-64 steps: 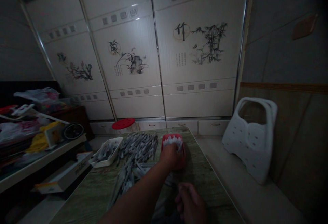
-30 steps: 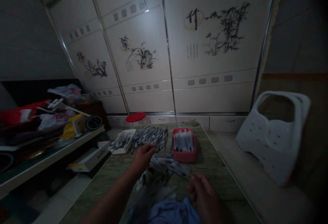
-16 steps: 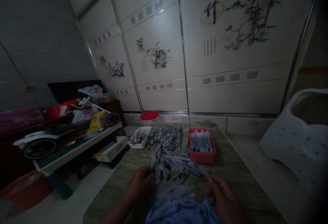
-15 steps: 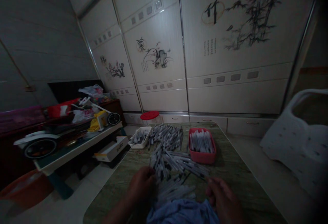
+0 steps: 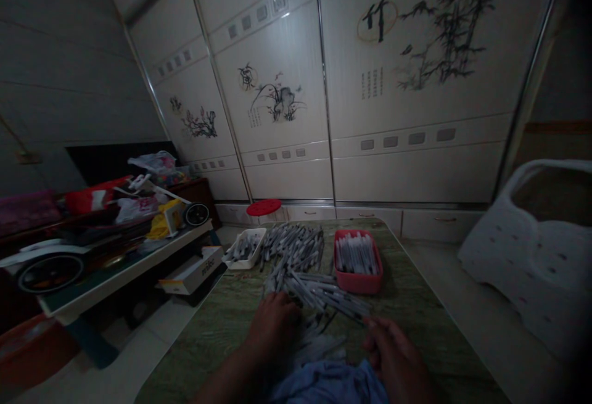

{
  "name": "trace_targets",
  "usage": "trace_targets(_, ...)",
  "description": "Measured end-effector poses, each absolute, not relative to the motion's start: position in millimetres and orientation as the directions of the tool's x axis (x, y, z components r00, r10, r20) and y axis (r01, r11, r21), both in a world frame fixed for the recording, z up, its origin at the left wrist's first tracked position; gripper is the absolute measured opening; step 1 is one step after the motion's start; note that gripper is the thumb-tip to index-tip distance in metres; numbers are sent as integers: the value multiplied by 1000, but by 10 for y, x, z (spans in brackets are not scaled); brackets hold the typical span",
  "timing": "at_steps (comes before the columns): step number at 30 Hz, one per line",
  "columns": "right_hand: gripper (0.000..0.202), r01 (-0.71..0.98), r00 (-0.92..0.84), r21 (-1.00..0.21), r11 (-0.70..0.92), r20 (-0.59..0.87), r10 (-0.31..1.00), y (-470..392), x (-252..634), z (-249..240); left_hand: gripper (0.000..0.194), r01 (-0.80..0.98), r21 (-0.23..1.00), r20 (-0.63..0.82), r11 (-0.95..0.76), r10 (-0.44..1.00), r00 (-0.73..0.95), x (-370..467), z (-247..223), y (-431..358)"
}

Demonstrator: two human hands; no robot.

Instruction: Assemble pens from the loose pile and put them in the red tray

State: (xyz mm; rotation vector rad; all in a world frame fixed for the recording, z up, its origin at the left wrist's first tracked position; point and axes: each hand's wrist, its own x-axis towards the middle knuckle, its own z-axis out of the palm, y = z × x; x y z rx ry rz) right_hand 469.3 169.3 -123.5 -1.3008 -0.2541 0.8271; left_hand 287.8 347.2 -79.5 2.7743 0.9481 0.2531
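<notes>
Left hand and right hand beside heaped pens

The left hand lies palm down, fingers bent, at the heap's near edge; whether it holds anything cannot be told. The right hand is turned sideways, fingertips drawn narrow beside a dark pen end; a grip cannot be confirmed. Slender, straight and too many to count, the pens sprawl over the wood-grained surface. One crumpled blue cloth lies between the forearms. Farther out, two rectangular containers hold more pens: one red tub, one white tray.
</notes>
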Motion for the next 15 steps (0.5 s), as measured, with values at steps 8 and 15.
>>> trace_targets(8, 35, -387, 726, -920, 56, -267, 634, 1672, 4704, -1206, 33, 570, 224, 122, -791, 603, 789, 3242, -762, 3547)
trace_targets(15, 26, -362, 748, -930, 68, -246, 617, 1650, 4737, -1151, 44, 601, 192, 83, -776, 623, 778, 3594, -786, 3670)
